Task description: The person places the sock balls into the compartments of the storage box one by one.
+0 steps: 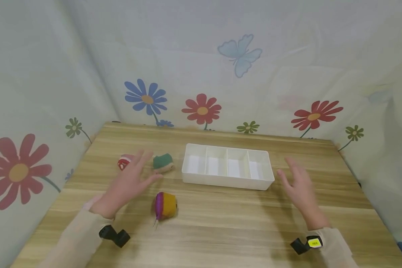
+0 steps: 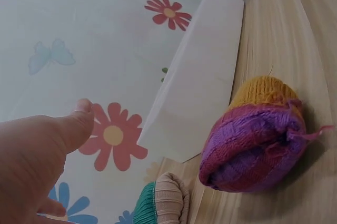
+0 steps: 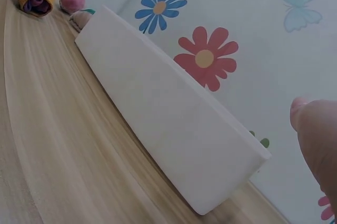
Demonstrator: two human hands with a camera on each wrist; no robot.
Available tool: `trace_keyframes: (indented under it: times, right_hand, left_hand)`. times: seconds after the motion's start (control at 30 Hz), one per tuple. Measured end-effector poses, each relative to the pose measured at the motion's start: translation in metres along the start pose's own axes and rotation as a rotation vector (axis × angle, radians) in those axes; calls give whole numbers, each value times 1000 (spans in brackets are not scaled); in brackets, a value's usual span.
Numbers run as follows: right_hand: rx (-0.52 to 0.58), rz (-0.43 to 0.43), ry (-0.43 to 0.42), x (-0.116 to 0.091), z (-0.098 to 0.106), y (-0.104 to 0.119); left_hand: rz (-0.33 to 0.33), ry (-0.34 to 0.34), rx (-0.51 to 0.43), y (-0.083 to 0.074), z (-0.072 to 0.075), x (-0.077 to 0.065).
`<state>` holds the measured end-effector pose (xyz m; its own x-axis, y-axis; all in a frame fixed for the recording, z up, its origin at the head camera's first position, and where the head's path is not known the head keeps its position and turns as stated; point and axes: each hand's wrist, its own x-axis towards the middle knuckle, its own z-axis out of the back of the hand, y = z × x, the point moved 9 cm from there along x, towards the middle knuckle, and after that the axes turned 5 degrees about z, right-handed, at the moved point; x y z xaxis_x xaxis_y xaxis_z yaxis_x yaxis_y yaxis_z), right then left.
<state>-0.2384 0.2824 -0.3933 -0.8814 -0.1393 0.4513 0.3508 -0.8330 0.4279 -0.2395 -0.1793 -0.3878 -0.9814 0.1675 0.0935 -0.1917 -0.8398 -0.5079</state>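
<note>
My left hand hovers over the left part of the table, its fingers spread and holding nothing. Near its thumb lies a rolled-up green and beige knit sock. A red and pink rolled sock shows past the fingers, partly hidden by them. Closer to me, right of the left wrist, sits a purple and yellow rolled sock, its ribbed knit plain in the left wrist view. The white box with side-by-side compartments stands at mid-table. Just right of it is my right hand, relaxed and bare of any object.
The wood-grain table ends at the back against a white curtain printed with flowers and a butterfly. More curtain hangs at both sides. Each wrist wears a black camera strap.
</note>
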Motion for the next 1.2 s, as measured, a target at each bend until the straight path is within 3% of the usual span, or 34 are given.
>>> trace_keyframes:
  times: [0.4,0.63,0.77,0.93,1.2]
  right_hand:
    - [11,-68,119,-6,-23,-2]
    - [42,-76,141,-11,-33,-4]
    - [110,-83,154,-13,-39,-6]
    - [235,-103,127,-14,-43,-12]
    - [423,-211,143,-16,-52,-21]
  left_hand:
    - [-70,76,-56,-12,-24,-13]
    - [-154,101,-112,-21,-40,-23]
    - [-120,142,-77,-20,-52,-30]
    - [-131,154,-73,-23,-59,-36]
    - [-102,184,-64,-24,-67,-42]
